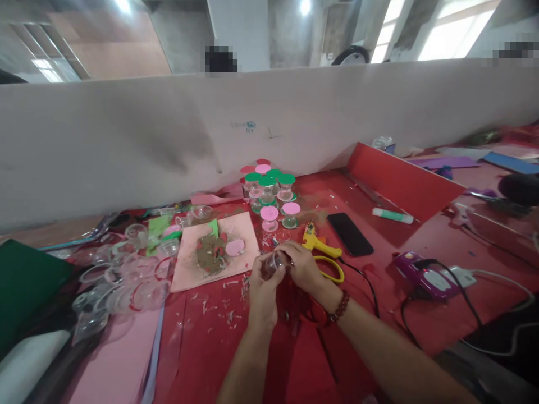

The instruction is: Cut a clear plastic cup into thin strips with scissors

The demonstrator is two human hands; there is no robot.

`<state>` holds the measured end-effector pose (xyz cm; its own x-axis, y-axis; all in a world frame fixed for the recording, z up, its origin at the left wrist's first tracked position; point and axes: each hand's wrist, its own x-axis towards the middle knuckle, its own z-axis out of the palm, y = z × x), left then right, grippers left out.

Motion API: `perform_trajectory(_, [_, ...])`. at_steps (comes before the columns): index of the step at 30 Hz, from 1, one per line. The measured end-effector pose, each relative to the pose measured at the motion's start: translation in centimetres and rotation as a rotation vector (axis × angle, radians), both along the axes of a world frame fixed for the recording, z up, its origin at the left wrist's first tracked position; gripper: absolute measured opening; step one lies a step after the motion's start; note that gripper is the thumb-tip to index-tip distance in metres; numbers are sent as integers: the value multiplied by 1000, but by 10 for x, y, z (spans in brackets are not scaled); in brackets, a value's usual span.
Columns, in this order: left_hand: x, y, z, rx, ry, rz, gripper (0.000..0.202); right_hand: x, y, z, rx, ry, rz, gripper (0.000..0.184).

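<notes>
A small clear plastic cup (273, 265) sits between my hands above the red tabletop. My left hand (264, 289) is closed around its near left side. From the right, my right hand (304, 268) grips the same cup with bent fingers; part of the cup is hidden behind them. Beyond my hands stand several clear cup pieces joined in pairs, topped with green discs (268, 182) and pink discs (269, 212). Left of my hands lies a pale pink board (242, 227) bearing brown powder (210, 255) and a loose pink disc (234, 247).
A yellow glue gun (322, 245), a yellow scissor-like handle (337, 271) and a black phone (350, 233) lie to the right, near a glue stick (392, 216) and a purple power strip (429, 276) with cables. Clear plastic cups (135, 269) pile up at left. A white partition (160, 129) stands behind.
</notes>
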<state>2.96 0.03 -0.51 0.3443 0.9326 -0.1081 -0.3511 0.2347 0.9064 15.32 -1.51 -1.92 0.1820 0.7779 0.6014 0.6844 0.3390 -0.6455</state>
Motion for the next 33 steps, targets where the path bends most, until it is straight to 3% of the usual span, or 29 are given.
perform_trajectory(6, [-2, 2, -1, 88, 17, -38, 32, -2, -1, 3, -2, 135, -41, 14])
perform_trajectory(13, [-4, -5, 2, 104, -103, -38, 31, -7, -8, 9, 22, 261, -43, 13])
perform_trajectory(23, [-3, -5, -7, 51, -230, -67, 30, -6, -13, 8, 83, 90, -49, 15])
perform_trajectory(33, [-9, -5, -5, 24, -300, -73, 30, -9, -13, 9, 84, 130, 3, 13])
